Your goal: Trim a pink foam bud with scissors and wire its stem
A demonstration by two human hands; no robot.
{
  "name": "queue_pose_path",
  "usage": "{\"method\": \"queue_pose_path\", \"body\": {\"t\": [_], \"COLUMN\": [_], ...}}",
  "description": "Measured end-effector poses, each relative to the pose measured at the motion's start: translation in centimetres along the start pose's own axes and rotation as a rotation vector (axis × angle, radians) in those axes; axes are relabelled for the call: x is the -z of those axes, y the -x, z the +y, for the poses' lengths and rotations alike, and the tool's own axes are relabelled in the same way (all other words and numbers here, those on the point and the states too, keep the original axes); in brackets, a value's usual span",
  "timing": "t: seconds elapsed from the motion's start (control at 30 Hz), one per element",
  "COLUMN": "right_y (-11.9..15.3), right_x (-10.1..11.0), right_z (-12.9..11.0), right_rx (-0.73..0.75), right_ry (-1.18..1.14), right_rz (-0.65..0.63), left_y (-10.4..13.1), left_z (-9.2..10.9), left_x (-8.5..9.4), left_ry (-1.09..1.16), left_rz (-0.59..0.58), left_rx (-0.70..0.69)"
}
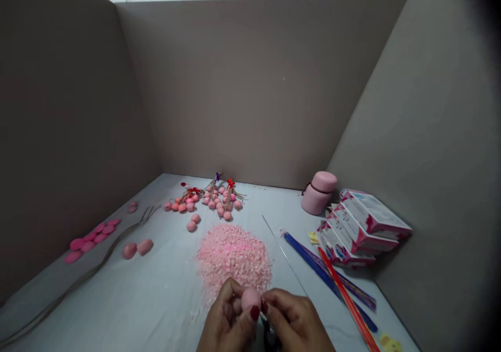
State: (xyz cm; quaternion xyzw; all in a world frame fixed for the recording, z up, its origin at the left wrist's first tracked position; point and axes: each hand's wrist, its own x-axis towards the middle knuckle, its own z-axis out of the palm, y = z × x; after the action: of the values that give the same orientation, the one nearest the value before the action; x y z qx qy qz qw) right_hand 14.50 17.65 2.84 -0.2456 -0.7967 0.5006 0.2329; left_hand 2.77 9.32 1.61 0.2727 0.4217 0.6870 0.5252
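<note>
A smooth pale pink ball [250, 298] is gripped between the thumb and fingers of my left hand [226, 320], low in the middle of the view. My right hand [297, 316] is closed in a pinch right beside the ball, its fingertips against or very close to the ball's right side. What those fingertips hold is too small to make out. A black object [270, 336] shows between my hands below the ball, mostly hidden. Just beyond both hands lies a heap of pink flakes [235, 253] on the white table surface [156, 300].
Tied bunches of pink balls on stems [223, 200] lie at the back. Pink discs [92, 239], two larger pink lumps [136, 248] and long brown stems [102, 263] are left. A pink flask [319, 192], stacked boxes [364, 229], blue sticks [324, 273] and red sticks [348, 300] stand or lie right.
</note>
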Motion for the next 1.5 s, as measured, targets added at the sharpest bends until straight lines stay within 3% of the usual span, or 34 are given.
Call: {"method": "queue_pose_path", "body": {"t": [0.07, 0.13, 0.37, 0.7, 0.9, 1.07, 1.23, 1.33, 1.5], "right_y": [0.2, 0.2, -0.2, -0.6, -0.2, 0.0, -0.5, -0.7, -0.8], "right_x": [-0.1, -0.2, 0.7, 0.4, 0.1, 0.0, -0.2, -0.5, -0.6], "right_z": [0.3, 0.5, -0.8, -0.2, -0.3, -0.1, 0.0, 0.1, 0.3], "right_rx": [0.122, 0.167, 0.03, -0.148, -0.119, -0.02, -0.137, -0.186, -0.197], "right_ry": [0.199, 0.258, 0.315, -0.276, -0.154, 0.032, -0.295, -0.495, -0.589], "right_rz": [0.04, 0.051, -0.014, -0.06, -0.024, 0.056, -0.013, -0.068, -0.09], "left_y": [-0.1, -0.2, -0.1, 0.1, -0.1, 0.2, 0.6, 0.7, 0.8], "left_z": [0.0, 0.1, 1.4, 1.7, 1.5, 1.5, 0.7, 0.4, 0.4], "left_x": [0.1, 0.1, 0.0, -0.1, 0.0, -0.5, -0.5, -0.4, -0.3], "left_ry": [0.015, 0.003, -0.199, -0.121, -0.078, -0.093, -0.223, -0.315, -0.44], "left_rz": [-0.022, 0.002, 0.194, 0.172, 0.128, 0.181, 0.244, 0.229, 0.25], "left_rx": [0.015, 0.025, -0.068, -0.007, 0.029, 0.01, -0.124, -0.135, -0.152]}}
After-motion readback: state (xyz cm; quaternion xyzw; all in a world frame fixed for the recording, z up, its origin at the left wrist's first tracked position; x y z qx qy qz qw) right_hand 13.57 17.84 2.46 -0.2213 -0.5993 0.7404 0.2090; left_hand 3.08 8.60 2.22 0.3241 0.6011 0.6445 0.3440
